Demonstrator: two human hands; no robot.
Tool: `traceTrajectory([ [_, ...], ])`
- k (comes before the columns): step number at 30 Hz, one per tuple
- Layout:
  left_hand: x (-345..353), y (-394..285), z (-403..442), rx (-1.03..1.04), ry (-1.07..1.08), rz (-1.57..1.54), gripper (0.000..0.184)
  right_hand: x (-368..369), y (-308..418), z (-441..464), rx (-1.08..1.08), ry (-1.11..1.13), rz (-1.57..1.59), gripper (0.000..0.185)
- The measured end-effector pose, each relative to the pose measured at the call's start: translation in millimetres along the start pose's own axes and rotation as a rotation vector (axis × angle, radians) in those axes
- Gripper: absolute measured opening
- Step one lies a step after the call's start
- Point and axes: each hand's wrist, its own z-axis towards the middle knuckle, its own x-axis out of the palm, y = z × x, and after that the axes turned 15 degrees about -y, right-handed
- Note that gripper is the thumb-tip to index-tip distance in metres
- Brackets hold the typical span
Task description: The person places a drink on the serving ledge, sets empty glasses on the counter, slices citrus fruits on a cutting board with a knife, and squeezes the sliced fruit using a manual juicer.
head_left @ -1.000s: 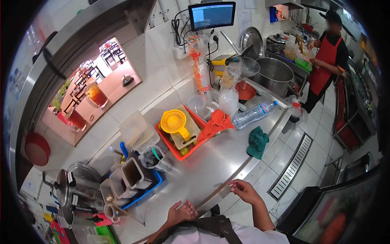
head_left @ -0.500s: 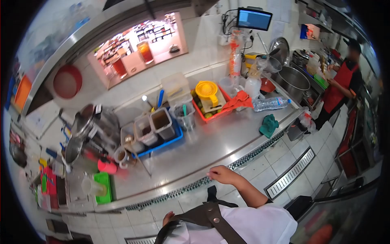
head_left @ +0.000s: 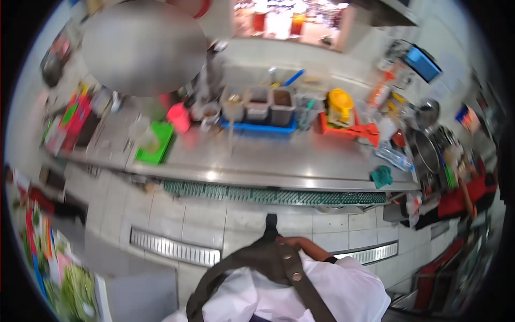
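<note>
My right hand [head_left: 290, 241] is bent in against the chest of my dark apron [head_left: 244, 260]. Its fingers are blurred and partly hidden by the apron, so I cannot make out whether they hold anything. My left hand is out of view. Ahead of me runs a steel counter [head_left: 257, 163]. On it stand a blue tray [head_left: 257, 127] with several food containers, an orange basket [head_left: 331, 127] with a yellow juicer [head_left: 340, 103] on top, and a pink cup [head_left: 179, 118].
A green tray [head_left: 155, 146] lies on the counter's left. A water bottle [head_left: 393, 156] and a green cloth [head_left: 382, 176] lie at the right. Co-workers stand at right [head_left: 461, 201] and left [head_left: 43, 203]. Leafy vegetables [head_left: 78, 287] are at lower left. A blurred oval covers the upper left.
The view has swung left and down. My right hand has drawn back from near the counter edge to my apron. My left hand, partly visible before, has gone out of view.
</note>
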Motion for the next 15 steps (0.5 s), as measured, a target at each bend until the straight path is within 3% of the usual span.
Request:
traceTrajectory([
  [3,15,34,-3,-0.008,0.055,0.079,0.078,-13,-37,15,-0.136,-0.096,-0.052,0.059],
  [4,25,42,2,-0.012,0.096,0.114,0.080,-27,12,-19,0.083,-0.125,-0.136,0.063],
  [5,35,49,8,-0.013,0.138,0.146,0.082,-27,5,-23,0.043,-0.226,-0.134,0.062],
  [6,45,54,18,-0.005,0.219,0.201,0.084,-23,26,-43,0.168,-0.418,-0.063,0.053],
  [8,63,68,40,0.116,0.468,0.344,0.089,-18,7,-45,0.247,-0.427,0.019,0.045],
  [9,79,85,46,0.154,0.416,0.455,0.092,-14,-5,-51,0.185,-0.408,-0.065,0.044],
  [10,89,94,40,0.033,0.350,0.492,0.093,-12,-17,-60,0.130,-0.382,-0.149,0.042],
  [11,101,105,31,0.031,0.178,0.553,0.091,-15,-26,-68,0.068,-0.351,-0.230,0.041],
  [13,110,55,-29,-0.043,0.088,0.714,0.086,-34,-20,-81,0.191,-0.179,-0.343,0.038],
  [14,123,82,-22,0.009,0.102,0.763,0.084,-46,-13,-80,0.247,-0.092,-0.395,0.037],
  [15,138,102,-23,-0.071,0.007,0.697,0.082,-61,-14,-75,0.326,-0.002,-0.403,0.035],
])
